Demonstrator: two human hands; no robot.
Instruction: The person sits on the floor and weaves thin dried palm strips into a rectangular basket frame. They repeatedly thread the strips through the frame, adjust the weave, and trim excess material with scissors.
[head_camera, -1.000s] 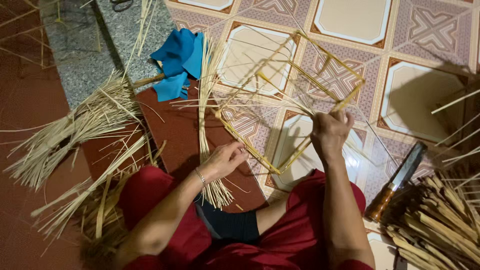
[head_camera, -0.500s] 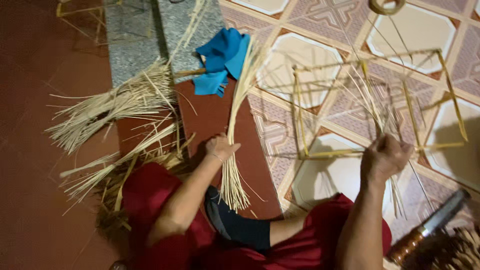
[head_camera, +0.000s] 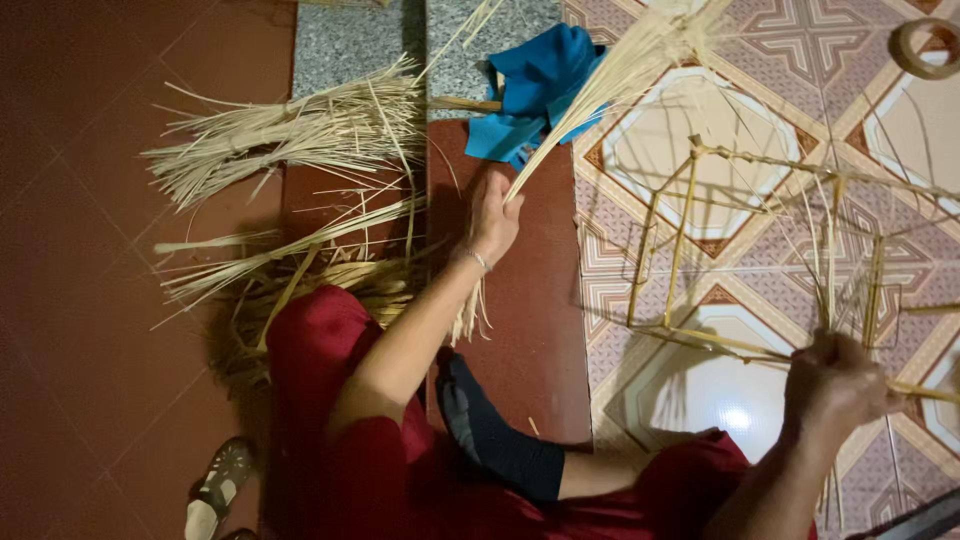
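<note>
Since half a second ago we have lifted the bundle of straw strips (head_camera: 590, 110) higher, so its top now fans above the blue cloth (head_camera: 535, 95). Our left hand (head_camera: 493, 218) has its fingers closed round the bundle's middle, over the red floor. Our right hand (head_camera: 835, 385) has slid lower right, fingers gripping a corner of the bamboo frame (head_camera: 760, 240), which stands on the patterned tiles. Loose straw (head_camera: 290, 135) lies well to the left.

Dark red floor tiles (head_camera: 90, 330) at left, patterned pink-and-white tiles (head_camera: 700, 190) at right, speckled grey stone slab (head_camera: 350, 40) far centre; glare from overhead light near right.
</note>
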